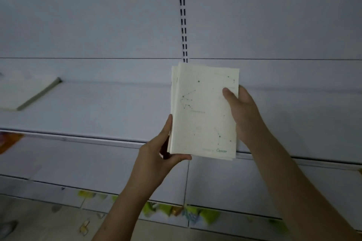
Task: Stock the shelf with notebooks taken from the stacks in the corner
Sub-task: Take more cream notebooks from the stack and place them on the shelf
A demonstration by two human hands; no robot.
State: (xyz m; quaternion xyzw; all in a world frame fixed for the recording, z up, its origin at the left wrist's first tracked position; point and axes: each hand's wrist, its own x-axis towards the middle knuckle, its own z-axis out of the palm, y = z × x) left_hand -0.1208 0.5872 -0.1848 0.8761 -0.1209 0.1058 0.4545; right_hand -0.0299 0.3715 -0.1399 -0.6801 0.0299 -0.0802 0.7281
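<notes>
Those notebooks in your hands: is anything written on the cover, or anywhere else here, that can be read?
"Cancer": green script at the lower right of the top cover of the notebooks.
Small grey print beside that word and under the star drawings on the cover: too blurred to read.
Coloured packs on the lower shelf: too blurred to read.

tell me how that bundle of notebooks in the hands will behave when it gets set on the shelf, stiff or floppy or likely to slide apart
The notebooks look thin and soft-covered, so probably a bit floppy. Their edges are already fanned at the top left, so they may slide apart once released. The left hand and right hand both grip them, which suggests they need steadying onto the shelf.
</notes>
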